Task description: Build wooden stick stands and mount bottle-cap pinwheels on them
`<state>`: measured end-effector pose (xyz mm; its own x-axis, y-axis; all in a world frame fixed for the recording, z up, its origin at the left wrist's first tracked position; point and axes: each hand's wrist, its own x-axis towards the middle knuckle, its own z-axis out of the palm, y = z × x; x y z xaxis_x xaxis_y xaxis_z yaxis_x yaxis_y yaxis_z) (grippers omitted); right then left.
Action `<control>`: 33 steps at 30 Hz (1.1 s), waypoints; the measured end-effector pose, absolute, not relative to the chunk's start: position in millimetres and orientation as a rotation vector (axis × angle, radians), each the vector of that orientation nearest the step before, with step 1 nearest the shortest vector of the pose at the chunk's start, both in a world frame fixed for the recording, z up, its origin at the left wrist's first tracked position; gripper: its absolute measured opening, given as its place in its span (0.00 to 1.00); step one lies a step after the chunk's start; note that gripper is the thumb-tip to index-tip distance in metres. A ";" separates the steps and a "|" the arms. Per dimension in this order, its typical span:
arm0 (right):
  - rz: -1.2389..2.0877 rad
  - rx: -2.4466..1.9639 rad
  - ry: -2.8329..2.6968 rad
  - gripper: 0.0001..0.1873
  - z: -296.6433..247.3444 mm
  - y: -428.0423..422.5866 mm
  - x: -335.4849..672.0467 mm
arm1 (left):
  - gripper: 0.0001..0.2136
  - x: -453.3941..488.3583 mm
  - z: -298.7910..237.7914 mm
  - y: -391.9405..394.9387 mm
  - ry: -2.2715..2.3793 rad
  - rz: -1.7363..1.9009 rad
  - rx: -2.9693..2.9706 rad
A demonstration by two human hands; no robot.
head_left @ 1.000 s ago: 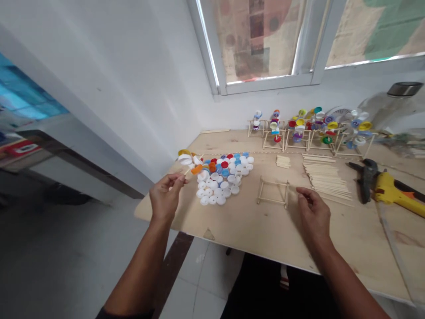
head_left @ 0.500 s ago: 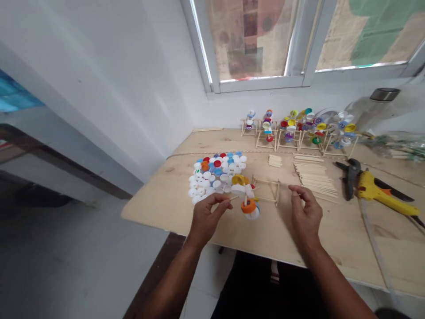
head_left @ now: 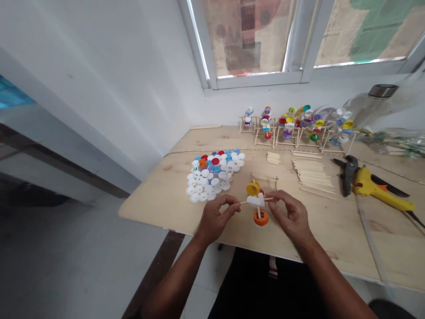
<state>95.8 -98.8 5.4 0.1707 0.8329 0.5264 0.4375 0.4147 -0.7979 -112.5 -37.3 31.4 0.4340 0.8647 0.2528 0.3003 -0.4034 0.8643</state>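
A small wheel of bottle caps [head_left: 254, 201], with yellow, white, red and orange caps, hangs on a thin wooden stick between my hands. My left hand [head_left: 215, 218] pinches the stick's left end. At the right end, the fingertips of my right hand [head_left: 291, 215] are closed on the same stick. Behind the wheel stands a small frame of wooden sticks [head_left: 271, 180], partly hidden by the caps and my right hand. Left of it spreads a group of loose bottle caps [head_left: 209, 184], mostly white with some blue, red and orange.
Loose wooden sticks [head_left: 314, 173] and a short-stick pile [head_left: 273, 157] lie beyond my right hand. Further right are a yellow glue gun [head_left: 381, 190] and a black clamp-like tool [head_left: 348, 173]. Several finished cap wheels on stick frames [head_left: 288, 128] line the wall beside a bottle [head_left: 378, 106].
My right hand has moved left and taken hold of the stick's right end. The cap wheel has shifted right and turned, with my left hand still on the stick.
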 end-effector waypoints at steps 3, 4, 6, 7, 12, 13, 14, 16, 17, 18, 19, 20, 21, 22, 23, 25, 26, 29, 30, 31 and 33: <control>0.523 -1.202 -1.440 0.07 3.1 -98.2 95.2 | 0.09 -108.2 33.0 -38.3 0.963 0.921 1.952; 0.552 -1.203 -1.435 0.07 2.1 -97.9 95.0 | 0.10 -106.8 33.4 -38.6 0.956 0.915 1.957; 0.592 -1.193 -1.431 0.07 0.5 -97.5 94.5 | 0.10 -104.3 33.8 -38.7 0.937 0.894 1.961; 0.604 -1.188 -1.431 0.07 0.1 -97.4 94.2 | 0.10 -103.1 33.8 -38.6 0.927 0.882 1.960; 0.598 -1.201 -1.422 0.07 2.0 -97.6 93.9 | 0.09 -100.0 34.8 -36.3 0.908 0.885 1.950; 0.587 -1.206 -1.432 0.08 2.9 -97.6 94.3 | 0.09 -99.9 35.5 -35.6 0.906 0.893 1.943; 0.571 -1.210 -1.449 0.08 4.0 -97.6 94.7 | 0.09 -99.9 36.4 -34.8 0.904 0.901 1.935; 0.513 -1.212 -1.497 0.08 6.4 -97.6 95.6 | 0.09 -99.8 37.8 -33.1 0.898 0.913 1.918; 0.472 -1.213 -1.524 0.08 7.6 -97.5 96.0 | 0.09 -99.6 38.1 -32.1 0.895 0.917 1.907; 0.424 -1.215 -1.546 0.08 8.9 -97.4 96.2 | 0.09 -99.3 38.1 -31.1 0.890 0.916 1.895; 0.377 -1.217 -1.566 0.08 10.0 -97.2 96.4 | 0.09 -98.7 37.7 -30.1 0.884 0.913 1.880; 0.333 -1.220 -1.581 0.08 11.1 -97.1 96.4 | 0.09 -98.0 37.1 -29.1 0.877 0.909 1.862; 0.294 -1.223 -1.590 0.08 12.1 -97.0 96.4 | 0.09 -97.1 36.3 -28.0 0.870 0.905 1.840; 0.259 -1.223 -1.595 0.08 12.8 -96.9 96.4 | 0.09 -96.1 35.4 -26.8 0.862 0.906 1.815; 0.232 -1.221 -1.599 0.08 13.3 -96.8 96.4 | 0.08 -94.9 34.8 -25.7 0.855 0.910 1.789; 0.198 -1.209 -1.604 0.08 13.3 -96.6 96.8 | 0.08 -92.6 34.4 -23.3 0.840 0.919 1.743; 0.189 -1.204 -1.605 0.08 12.8 -96.5 97.4 | 0.07 -91.5 34.7 -21.9 0.833 0.920 1.727; 0.187 -1.210 -1.582 0.08 9.0 -95.8 100.8 | 0.07 -88.5 36.6 -16.7 0.800 0.923 1.699; 0.192 -1.213 -1.556 0.08 7.4 -95.3 102.6 | 0.07 -87.5 36.9 -14.3 0.785 0.931 1.685; 0.195 -1.214 -1.521 0.08 6.0 -94.6 104.5 | 0.07 -86.4 36.9 -11.6 0.770 0.948 1.664; 0.189 -1.214 -1.447 0.07 4.9 -92.8 108.9 | 0.07 -83.3 35.7 -5.2 0.757 1.009 1.611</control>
<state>108.9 -92.8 4.9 0.2193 0.7384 0.6377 0.5501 0.4462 -0.7059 -83.3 -5.2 35.7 0.4459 0.8631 0.2372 -0.0139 -0.2583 0.9660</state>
